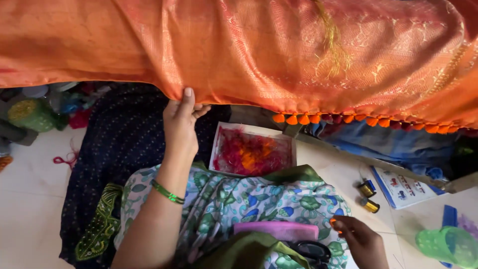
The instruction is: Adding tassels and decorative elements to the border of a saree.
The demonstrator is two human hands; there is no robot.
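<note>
Head view: left hand (181,122) pinched lower edge of orange woven silk cloth (259,55) — cloth stretched left-right above. Right hand (356,236), low in lap, fingertips closed on small orange tassel bit (332,221); tassel row (358,119) lay above it.

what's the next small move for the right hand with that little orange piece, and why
Probably lift the right hand with the small orange piece pinched in its fingers up to the orange cloth. The left hand grips the cloth's lower edge where it is bare, while the row of orange and red tassels ends just right of it, so that spot seems next.
</note>
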